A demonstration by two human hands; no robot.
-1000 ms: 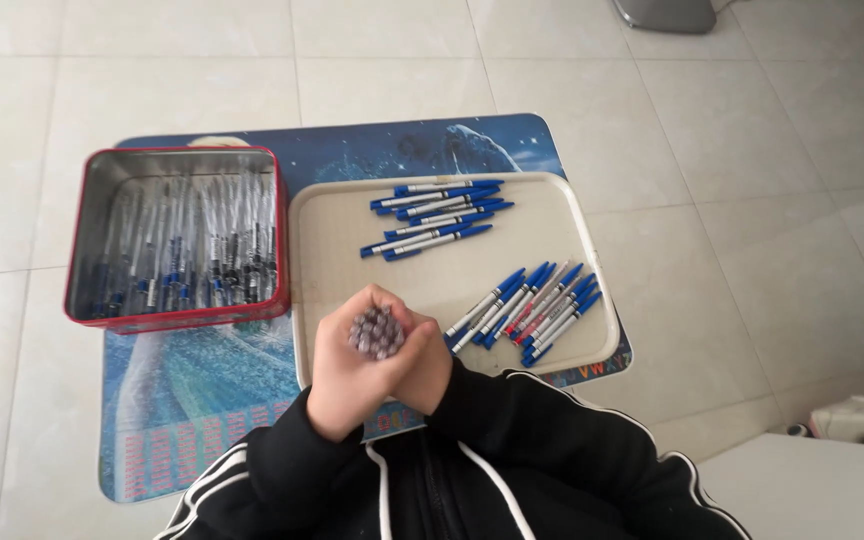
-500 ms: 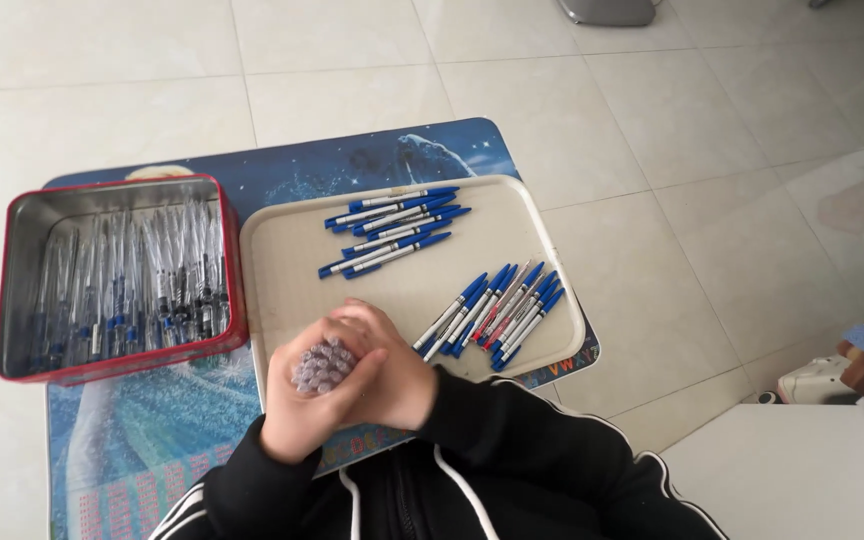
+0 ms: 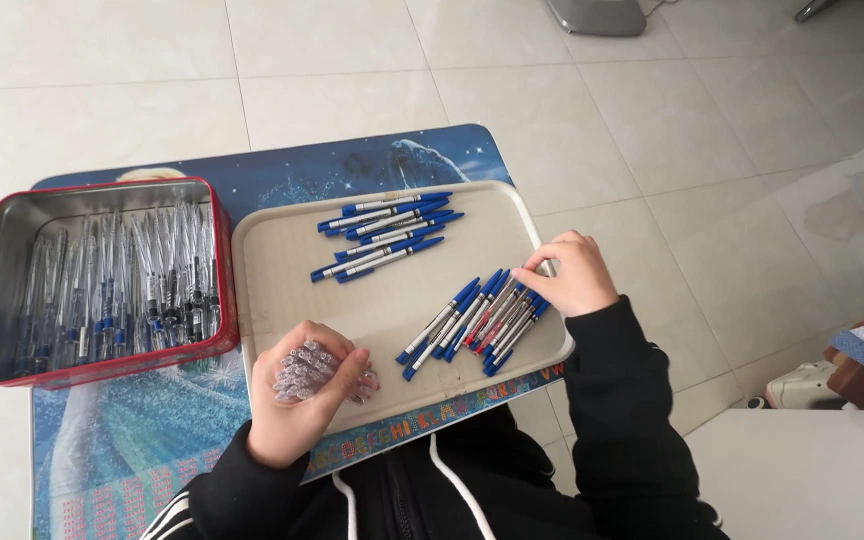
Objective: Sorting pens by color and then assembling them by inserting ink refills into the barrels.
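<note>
My left hand [image 3: 297,408] grips a bundle of clear pen barrels [image 3: 301,373] at the near left corner of a beige tray [image 3: 282,255]. My right hand [image 3: 570,274] rests at the tray's right edge, fingertips pinching the end of one pen in the near pile of blue-capped pens [image 3: 477,322]. A second group of blue pens [image 3: 384,235] lies at the far side of the tray.
A red metal tin [image 3: 12,215] with several clear pens inside stands left of the tray. Both sit on a small blue printed table [image 3: 132,440] over a tiled floor. A white surface [image 3: 812,470] and a shoe [image 3: 802,385] lie at the lower right.
My hands were together on the bundle before. Now my right hand has let go and reached right to the near pile of pens. My left hand keeps the bundle.
</note>
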